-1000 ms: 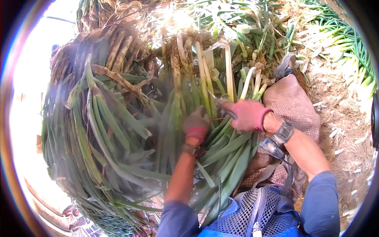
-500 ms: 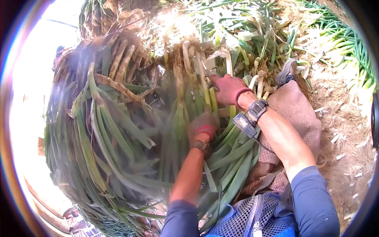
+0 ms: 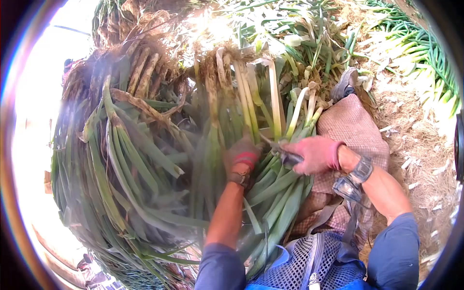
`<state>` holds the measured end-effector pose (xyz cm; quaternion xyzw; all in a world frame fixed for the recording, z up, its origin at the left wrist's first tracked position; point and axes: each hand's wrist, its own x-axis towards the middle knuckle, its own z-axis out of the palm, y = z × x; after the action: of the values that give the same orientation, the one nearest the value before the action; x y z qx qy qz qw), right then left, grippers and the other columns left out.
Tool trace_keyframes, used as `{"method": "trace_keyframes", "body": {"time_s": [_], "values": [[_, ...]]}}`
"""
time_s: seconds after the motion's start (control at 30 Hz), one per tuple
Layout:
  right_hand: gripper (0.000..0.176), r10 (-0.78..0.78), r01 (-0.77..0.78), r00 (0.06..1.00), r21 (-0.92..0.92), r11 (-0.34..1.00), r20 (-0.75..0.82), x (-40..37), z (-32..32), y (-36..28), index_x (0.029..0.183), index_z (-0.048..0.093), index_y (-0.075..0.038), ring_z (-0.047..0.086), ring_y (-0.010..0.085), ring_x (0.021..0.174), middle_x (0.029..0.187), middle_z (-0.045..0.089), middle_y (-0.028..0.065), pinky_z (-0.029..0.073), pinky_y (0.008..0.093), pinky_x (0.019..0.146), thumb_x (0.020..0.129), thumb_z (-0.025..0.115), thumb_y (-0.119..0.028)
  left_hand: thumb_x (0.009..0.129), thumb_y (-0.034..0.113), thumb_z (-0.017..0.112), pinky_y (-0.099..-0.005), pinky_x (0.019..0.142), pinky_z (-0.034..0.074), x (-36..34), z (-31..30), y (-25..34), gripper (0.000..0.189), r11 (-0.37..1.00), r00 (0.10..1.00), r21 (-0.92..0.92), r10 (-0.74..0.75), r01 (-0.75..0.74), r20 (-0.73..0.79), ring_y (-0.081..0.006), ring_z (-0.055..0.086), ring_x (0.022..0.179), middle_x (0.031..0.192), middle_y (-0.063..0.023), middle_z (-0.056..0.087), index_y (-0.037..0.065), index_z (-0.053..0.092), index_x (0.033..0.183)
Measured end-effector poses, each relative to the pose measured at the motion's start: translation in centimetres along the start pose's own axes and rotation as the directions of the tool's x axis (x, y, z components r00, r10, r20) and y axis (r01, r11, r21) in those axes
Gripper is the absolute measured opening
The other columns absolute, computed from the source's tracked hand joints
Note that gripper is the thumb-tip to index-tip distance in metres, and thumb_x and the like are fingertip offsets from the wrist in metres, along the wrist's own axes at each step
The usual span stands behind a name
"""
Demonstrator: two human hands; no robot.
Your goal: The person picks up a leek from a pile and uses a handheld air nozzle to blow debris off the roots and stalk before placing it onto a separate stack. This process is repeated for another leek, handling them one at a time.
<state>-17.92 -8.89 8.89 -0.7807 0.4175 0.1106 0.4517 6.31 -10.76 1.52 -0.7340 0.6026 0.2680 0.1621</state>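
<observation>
My left hand (image 3: 243, 152), in a reddish glove with a dark watch at the wrist, is closed round long green onion stalks (image 3: 244, 99) in the middle of the pile. Their pale lower ends point away from me. My right hand (image 3: 316, 154), in a pink glove, grips small shears (image 3: 282, 151) with dark handles. The metal tips point left, close to my left hand and in front of the stalks. Blur hides how far the blades are apart. Cleaned white-ended green onions (image 3: 297, 111) lie just beyond the shears, over long leaves.
A large heap of green onions (image 3: 130, 159) with dry, dirty roots fills the left. My checked trouser leg (image 3: 355, 125) and shoe (image 3: 344, 83) are to the right. Trimmed roots and scraps (image 3: 420, 164) cover the ground there. A row of green onions (image 3: 415, 48) lies at upper right.
My right hand has come back toward me and to the right with the shears, away from the root ends. My left hand keeps its hold, shifted slightly left in view.
</observation>
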Motion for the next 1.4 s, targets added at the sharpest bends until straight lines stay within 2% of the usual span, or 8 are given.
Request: {"method": "trace_keyframes", "body": {"time_s": [0.23,0.4,0.6,0.83,1.1,1.17,1.33,1.4], "values": [[0.075,0.176,-0.176,0.976,0.008,0.984,-0.126,1.5,-1.1,-1.6,0.158,0.046,-0.014,0.071,0.0453,0.106,0.110,0.074,0.0270,0.056,0.0531,0.096,0.087,0.067,-0.031,0.090,0.061,0.074,-0.0503,0.097,0.056,-0.3,0.7,-0.7,0.096,0.999,0.999,-0.029,0.013,-0.014,-0.030,-0.0417,0.074,0.112,0.118,-0.0264,0.075,0.020,0.034,0.167],[0.069,0.103,-0.113,0.970,-0.033,0.993,-0.221,2.8,-0.2,-1.3,0.155,0.049,-0.015,0.072,0.0471,0.103,0.107,0.074,0.0271,0.057,0.0532,0.095,0.089,0.065,-0.029,0.090,0.066,0.071,-0.0502,0.098,0.056,-0.5,-0.1,-0.1,0.097,0.999,1.000,-0.051,0.003,-0.003,-0.001,-0.0420,0.073,0.113,0.120,-0.0263,0.075,0.020,0.034,0.167],[0.069,0.227,-0.231,0.927,0.023,0.973,-0.298,7.4,-4.2,-1.9,0.156,0.050,-0.010,0.069,0.0449,0.119,0.126,0.069,0.0307,0.053,0.0492,0.107,0.088,0.061,-0.017,0.089,0.068,0.070,-0.0499,0.097,0.056,1.3,0.6,-0.3,0.099,1.000,1.000,-0.011,0.011,-0.011,0.011,-0.0415,0.073,0.112,0.118,-0.0260,0.075,0.016,0.035,0.166],[0.067,0.266,-0.265,0.868,0.060,0.962,-0.419,13.2,-5.8,0.5,0.156,0.050,-0.016,0.065,0.0458,0.122,0.136,0.064,0.0290,0.051,0.0506,0.107,0.091,0.063,-0.026,0.091,0.067,0.069,-0.0502,0.096,0.056,3.1,0.9,0.8,0.091,0.999,0.999,-0.002,-0.034,0.034,-0.031,-0.0411,0.074,0.110,0.115,-0.0243,0.076,0.011,0.044,0.158],[0.066,0.254,-0.227,0.898,0.117,0.967,-0.358,10.9,-5.7,1.3,0.154,0.053,-0.016,0.071,0.0418,0.112,0.117,0.073,0.0274,0.056,0.0487,0.099,0.089,0.063,-0.027,0.088,0.064,0.075,-0.0502,0.094,0.057,3.2,-0.5,1.9,0.087,0.998,0.998,-0.041,-0.056,0.056,-0.001,-0.0420,0.073,0.112,0.118,-0.0249,0.076,0.004,0.053,0.147],[0.065,0.281,-0.249,0.940,0.174,0.953,-0.192,8.5,-4.7,0.8,0.152,0.054,-0.018,0.072,0.0411,0.108,0.115,0.075,0.0253,0.056,0.0485,0.097,0.089,0.064,-0.029,0.087,0.064,0.077,-0.0495,0.094,0.058,3.0,-0.7,2.0,0.086,0.997,0.998,-0.065,-0.050,0.049,-0.023,-0.0414,0.074,0.111,0.118,-0.0250,0.076,0.002,0.059,0.143],[0.072,0.192,-0.185,0.980,0.109,0.977,-0.057,2.9,-0.5,2.8,0.155,0.051,-0.015,0.073,0.0414,0.102,0.110,0.075,0.0246,0.057,0.0485,0.095,0.087,0.066,-0.030,0.084,0.061,0.082,-0.0474,0.090,0.059,3.9,-0.5,1.6,0.069,0.991,1.000,-0.134,-0.008,0.006,-0.015,-0.0396,0.076,0.105,0.109,-0.0254,0.078,-0.002,0.078,0.112],[0.079,-0.075,0.081,0.981,0.031,0.996,-0.177,1.7,1.9,4.6,0.159,0.047,-0.013,0.074,0.0397,0.091,0.105,0.075,0.0235,0.059,0.0475,0.088,0.084,0.068,-0.029,0.086,0.058,0.081,-0.0471,0.088,0.058,3.7,-0.3,1.4,0.066,0.989,1.000,-0.145,0.000,0.001,0.008,-0.0394,0.076,0.102,0.106,-0.0252,0.078,-0.003,0.078,0.111]]}}
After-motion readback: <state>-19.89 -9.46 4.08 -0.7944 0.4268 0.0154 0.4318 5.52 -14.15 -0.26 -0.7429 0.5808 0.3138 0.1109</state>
